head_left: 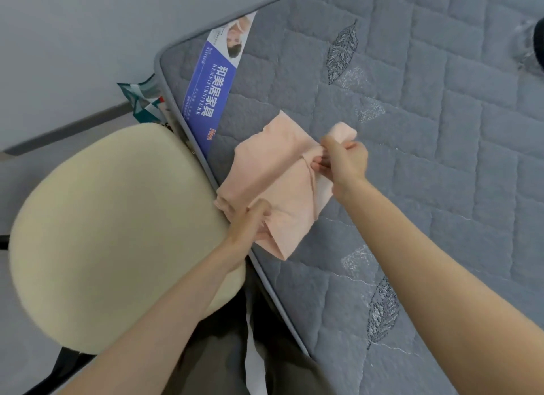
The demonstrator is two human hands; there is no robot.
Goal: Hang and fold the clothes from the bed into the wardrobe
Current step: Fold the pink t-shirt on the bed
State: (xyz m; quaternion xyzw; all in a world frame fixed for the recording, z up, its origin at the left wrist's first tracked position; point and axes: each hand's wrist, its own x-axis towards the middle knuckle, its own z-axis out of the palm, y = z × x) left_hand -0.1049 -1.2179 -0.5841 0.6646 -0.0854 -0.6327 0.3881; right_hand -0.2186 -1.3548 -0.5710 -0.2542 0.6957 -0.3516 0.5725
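Note:
A small peach-pink garment (282, 188) lies partly folded on the grey quilted mattress (426, 129), close to its left edge. My left hand (253, 223) pinches the garment's near left corner, where a flap is turned over. My right hand (341, 162) grips the far right part of the cloth and lifts a fold of it a little off the mattress. The wardrobe is out of sight.
A cream round chair seat (112, 235) presses against the mattress edge on the left. A blue printed label (212, 82) lies along the mattress's near corner. A green patterned bag (144, 100) sits beside the bed. A dark object (538, 41) shows at the top right.

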